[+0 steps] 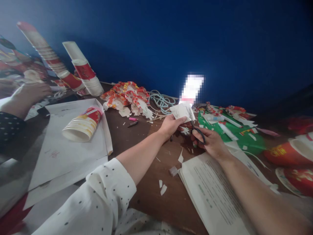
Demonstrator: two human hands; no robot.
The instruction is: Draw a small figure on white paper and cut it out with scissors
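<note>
My left hand [172, 125] pinches a piece of white paper [182, 111] with faint marks on it. Scissors with black handles [200, 134] are gripped in my right hand [211, 142], their blades meeting the paper's lower right edge. Both hands are over the middle of the brown table [151, 192]. A small white cut-out shape [186, 131] shows just below the paper, partly hidden by my fingers. Paper scraps [163, 189] lie on the table in front of my hands.
A box lid [68, 163] at left bears stacked paper cups [84, 125]. Taller cup stacks [88, 76] stand behind. Red-and-yellow paper crafts [129, 94], coiled cord [162, 101], a green sheet [249, 137] and printed papers [210, 186] surround my hands. Another person's hand [34, 93] is far left.
</note>
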